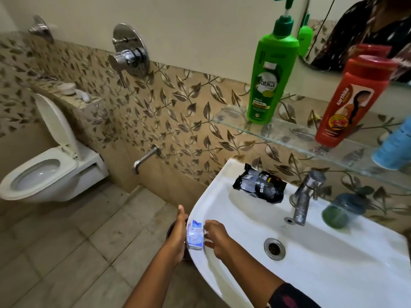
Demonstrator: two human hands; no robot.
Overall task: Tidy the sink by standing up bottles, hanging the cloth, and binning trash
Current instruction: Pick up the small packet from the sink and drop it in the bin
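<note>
the right hand point(216, 236) pinches a blue-white wrapper point(195, 235) over the sink point(333, 274) rim; the left hand point(178, 234) lies against it, grip i cannot tell.

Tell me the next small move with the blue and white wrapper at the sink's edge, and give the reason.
Probably lift the blue and white wrapper clear of the sink rim, ready for binning; no bin clearly shows. The right hand pinches its edge, the left hand is right beside it, and it looks like trash. The black wrapper by the tap could follow.
</note>
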